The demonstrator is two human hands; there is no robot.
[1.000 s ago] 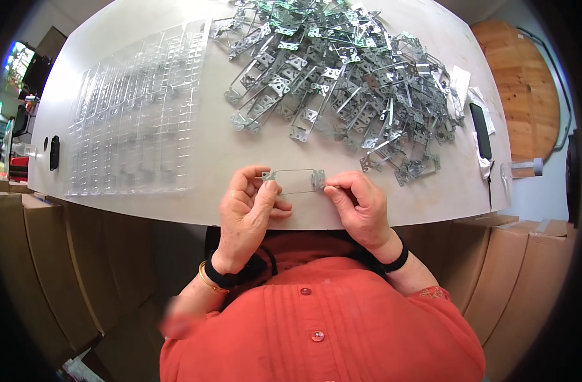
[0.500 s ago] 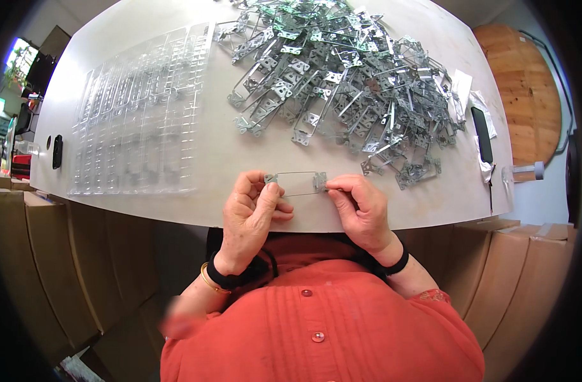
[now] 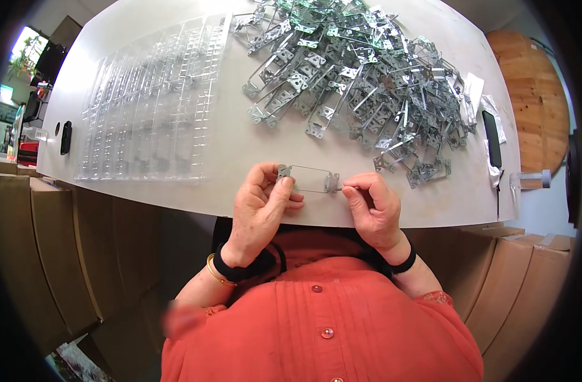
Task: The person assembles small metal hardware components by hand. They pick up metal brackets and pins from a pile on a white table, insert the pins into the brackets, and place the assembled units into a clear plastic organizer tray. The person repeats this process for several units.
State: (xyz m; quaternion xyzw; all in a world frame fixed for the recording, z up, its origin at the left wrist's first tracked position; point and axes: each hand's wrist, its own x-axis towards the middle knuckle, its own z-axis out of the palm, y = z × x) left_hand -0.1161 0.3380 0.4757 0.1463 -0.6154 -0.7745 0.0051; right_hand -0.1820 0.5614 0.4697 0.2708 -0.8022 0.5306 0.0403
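Observation:
My left hand pinches one end plate of a wire-and-plate metal bracket between thumb and fingers. Two thin parallel wires join this plate to a second small silvery plate at the right. My right hand is closed, thumb against forefinger, just right of that second plate. From its fingertips a thin, dark pin-like piece reaches to the plate; whether it is part of the bracket I cannot tell. The bracket is held above the table's near edge. Beyond my hands lies a big heap of similar metal brackets.
Clear plastic compartment trays lie at the left of the white table. A small black object sits near the left edge. At the right are a dark phone and white paper. Cardboard boxes stand below both sides.
My right fingertips have drawn slightly away from the right-hand plate, so more of the thin piece shows. The whole view has shifted a little; my left hand keeps its grip.

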